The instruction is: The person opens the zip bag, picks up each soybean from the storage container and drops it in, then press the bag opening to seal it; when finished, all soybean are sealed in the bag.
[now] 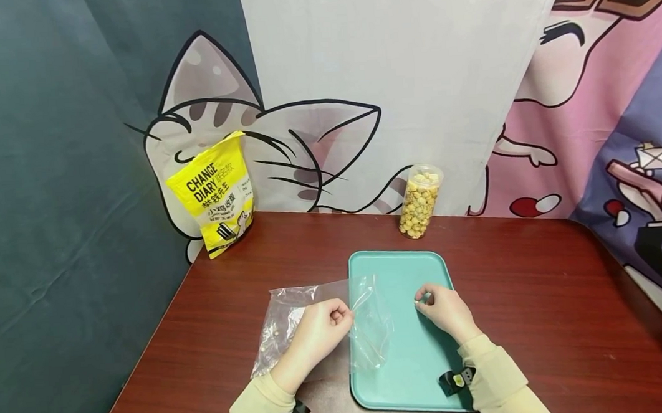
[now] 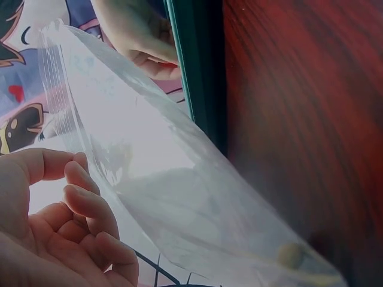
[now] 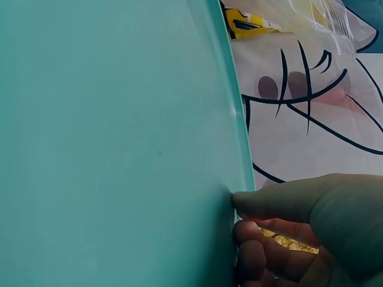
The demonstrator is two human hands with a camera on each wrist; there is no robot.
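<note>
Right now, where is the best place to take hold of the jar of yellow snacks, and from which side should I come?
Probably grip the jar around its middle, coming from the front, over the tray. It is a tall, slim cylinder standing slightly tilted close to the backdrop, so only its front and sides are open to fingers.

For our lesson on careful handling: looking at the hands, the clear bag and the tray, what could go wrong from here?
1. The left hand pinches the clear bag only at its top edge; the thin plastic might slip from the fingers.
2. A small yellow piece sits in the bag's bottom; tipping the bag could spill it.
3. The jar appears lidless; a knock could scatter its contents across the table.
</note>
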